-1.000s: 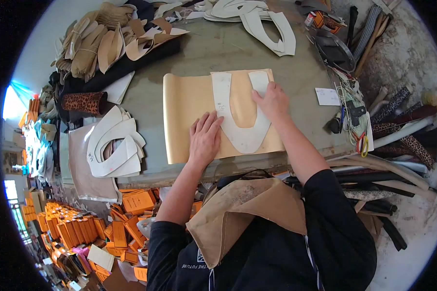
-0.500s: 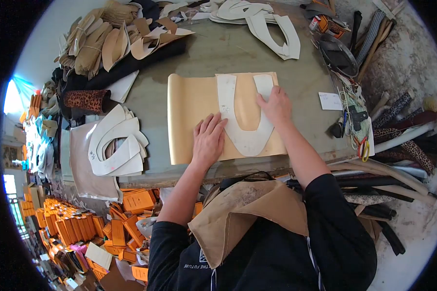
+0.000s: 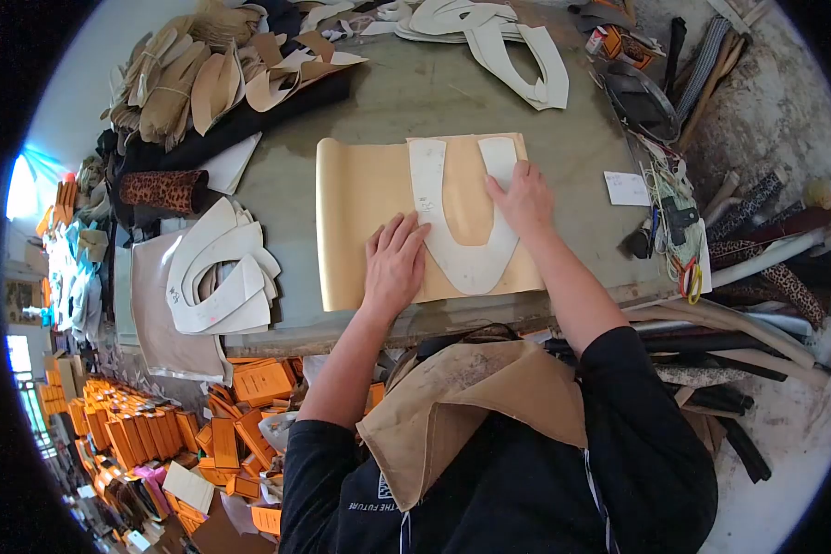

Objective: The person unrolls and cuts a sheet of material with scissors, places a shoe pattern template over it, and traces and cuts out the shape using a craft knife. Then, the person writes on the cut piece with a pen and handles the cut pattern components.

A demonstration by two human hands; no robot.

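A white U-shaped template (image 3: 475,270) lies on a tan sheet (image 3: 358,226) on the bench (image 3: 411,97), long axis running up my remote view; the right hand (image 3: 526,203), unclenched, overlaps its right leg, the left hand (image 3: 396,263) rests flat at the left leg's edge.

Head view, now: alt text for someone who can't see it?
A person's left hand lies on a curled tan sheet, fingertips at a flat white U-shaped piece on top; the right hand rests on the piece's right side. Grey-green worktable underneath; curved white pieces stacked left, orange rectangular pieces piled lower left.
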